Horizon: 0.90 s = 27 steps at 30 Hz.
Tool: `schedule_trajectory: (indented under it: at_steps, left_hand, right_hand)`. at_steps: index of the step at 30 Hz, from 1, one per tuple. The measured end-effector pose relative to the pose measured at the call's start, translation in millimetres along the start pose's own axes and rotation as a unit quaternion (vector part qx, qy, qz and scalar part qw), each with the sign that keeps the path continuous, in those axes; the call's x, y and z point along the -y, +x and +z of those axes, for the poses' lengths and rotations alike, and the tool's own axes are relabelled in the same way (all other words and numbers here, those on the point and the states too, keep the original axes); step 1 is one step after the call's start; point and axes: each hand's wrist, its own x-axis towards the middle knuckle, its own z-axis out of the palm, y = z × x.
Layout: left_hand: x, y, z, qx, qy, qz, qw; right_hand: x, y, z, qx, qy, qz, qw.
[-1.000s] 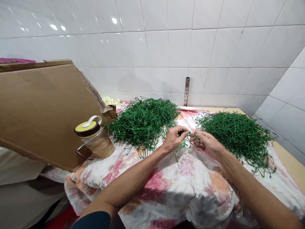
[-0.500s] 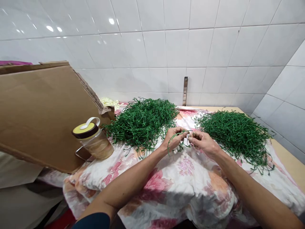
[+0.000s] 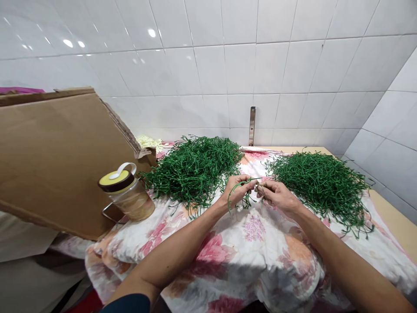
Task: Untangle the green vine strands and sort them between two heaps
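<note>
My left hand [image 3: 237, 191] is closed on a thin green artificial-looking stem [image 3: 232, 194], which curves down over the back of the hand. Fingertips of my right hand [image 3: 276, 195] are pinched together close by, almost touching the left ones. What the right fingers grip is too small to make out. A few more green strands hang below the left hand. To the left lies a large tangled pile of green stems [image 3: 198, 169], and a second pile of green stems [image 3: 322, 184] spreads beyond my right hand. Both rest on a flowered cloth [image 3: 228, 243].
A clear jar [image 3: 135, 202] with a yellow and brown lid stands left, beside a large cardboard box [image 3: 61, 161]. Pale yellow pieces [image 3: 150, 142] lie behind. A white tiled wall [image 3: 208, 69] with a metal strip [image 3: 252, 126] closes off the back.
My right fingertips have moved slightly left, closer to the left ones. The view has tilted up a little. Piles and jar stay where they were.
</note>
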Motion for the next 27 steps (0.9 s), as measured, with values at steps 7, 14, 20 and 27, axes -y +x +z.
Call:
schedule_trajectory:
  at_steps: [7,14,20,27]
  left_hand:
    - [2.5,2.6,-0.5,-0.017,0.010,0.007,1.000]
    - [0.4,-0.6,2.3,-0.029,0.107,0.084,0.990]
    - [-4.9,-5.3,4.5,-0.042,0.188,0.132,0.972]
    - [-3.1,-6.7,6.0,-0.053,0.190,0.133,0.971]
  right_hand:
    - [-0.2,3.2,-10.7,-0.048,-0.106,-0.091,0.989]
    - [3.4,0.4,-4.3,-0.025,-0.009,-0.008,1.000]
    - [5.5,-1.4,1.1,0.002,-0.016,0.013,1.000]
    - [4.5,-0.4,5.4,0.005,-0.014,0.001,1.000]
